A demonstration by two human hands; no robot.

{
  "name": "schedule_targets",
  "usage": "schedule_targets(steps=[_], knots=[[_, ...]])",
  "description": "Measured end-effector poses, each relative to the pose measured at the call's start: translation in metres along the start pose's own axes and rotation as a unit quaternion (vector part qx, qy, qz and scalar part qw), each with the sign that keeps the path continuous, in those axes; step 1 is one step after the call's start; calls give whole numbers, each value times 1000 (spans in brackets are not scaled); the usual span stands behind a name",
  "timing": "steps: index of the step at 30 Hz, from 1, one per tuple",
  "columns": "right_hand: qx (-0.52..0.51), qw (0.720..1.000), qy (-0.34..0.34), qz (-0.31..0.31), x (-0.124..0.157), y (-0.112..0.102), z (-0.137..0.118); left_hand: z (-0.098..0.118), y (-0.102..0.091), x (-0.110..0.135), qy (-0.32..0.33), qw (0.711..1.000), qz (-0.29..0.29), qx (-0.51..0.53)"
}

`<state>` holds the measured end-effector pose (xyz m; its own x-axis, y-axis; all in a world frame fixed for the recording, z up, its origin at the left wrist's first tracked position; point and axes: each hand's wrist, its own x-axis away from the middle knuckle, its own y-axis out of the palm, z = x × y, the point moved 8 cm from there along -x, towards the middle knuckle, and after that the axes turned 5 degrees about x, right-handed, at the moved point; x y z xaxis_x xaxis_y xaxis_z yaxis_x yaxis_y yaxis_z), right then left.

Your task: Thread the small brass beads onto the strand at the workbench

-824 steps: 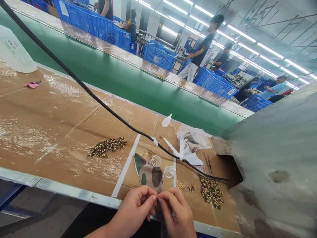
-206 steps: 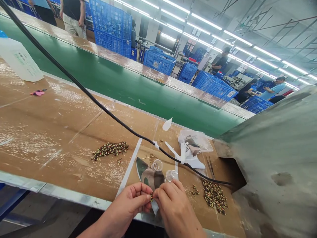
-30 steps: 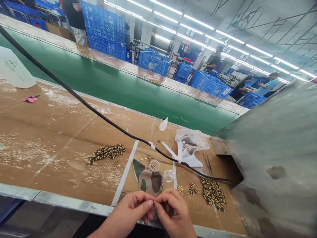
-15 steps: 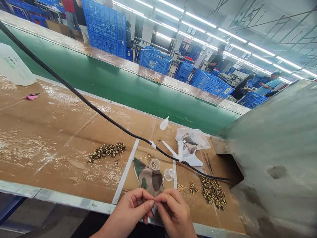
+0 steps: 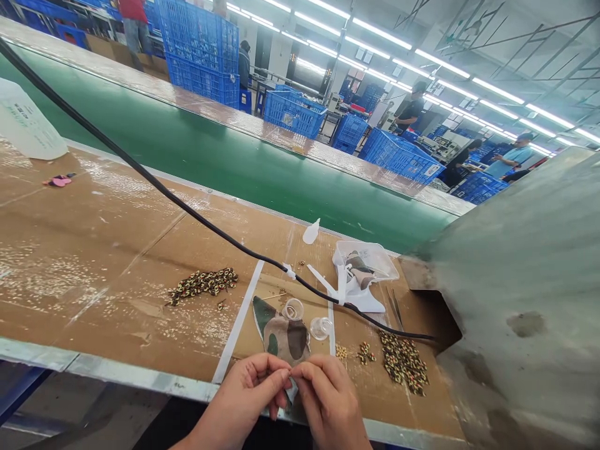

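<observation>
Head view looks down on a cardboard-covered workbench (image 5: 117, 300), and everything here is placed by the camouflage fabric piece (image 5: 281, 337) lying on it. The left hand (image 5: 244, 390) and right hand (image 5: 330, 400) sit just below that piece, close together, thumbs and forefingers pressed in a tight pinch on a small object (image 5: 289, 373), too tiny to identify. A narrow pale strip (image 5: 292, 392) shows beneath the fingers; whether it joins the small object cannot be told. Two clear plastic cups (image 5: 294, 309) stand on the camouflage fabric piece's upper edge and just beyond its right side. To its right lie loose pale beads (image 5: 341, 352), then a heap of gold-and-dark beads (image 5: 403, 362); a matching bead strand (image 5: 202, 282) lies to its left. Beyond it are a clear plastic tray (image 5: 363, 259) and a white glue bottle (image 5: 311, 232). A black cable (image 5: 201, 222) runs across the bench just above it. The main risk is a slipping fingertip: with so little to grip, the small object could flick away and vanish among the loose beads. A careless sideways reach could also tip the light cups or snag the black cable, dragging things out of place.
</observation>
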<state>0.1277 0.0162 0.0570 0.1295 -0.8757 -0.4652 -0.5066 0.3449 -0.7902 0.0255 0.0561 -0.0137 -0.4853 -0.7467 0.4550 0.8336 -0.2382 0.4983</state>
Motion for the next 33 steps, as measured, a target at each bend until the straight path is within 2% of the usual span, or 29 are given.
schedule_targets(steps=[5,13,18,24,30,33], knots=[[-18,999,40,-4,3,6,3,2,0,1,16,1000,13,12],[1,1000,17,17,3,3,-1,4,0,1,33,999,19,1],[-1,999,34,42,3,2,-1,2,0,3,26,999,26,-10],[-9,998,60,24,6,4,0,4,0,4,22,998,45,-40],[-57,994,94,-9,8,12,7,3,1,1,24,998,26,-45],[-67,991,117,0,10,13,11,2,0,1,27,998,23,-49]])
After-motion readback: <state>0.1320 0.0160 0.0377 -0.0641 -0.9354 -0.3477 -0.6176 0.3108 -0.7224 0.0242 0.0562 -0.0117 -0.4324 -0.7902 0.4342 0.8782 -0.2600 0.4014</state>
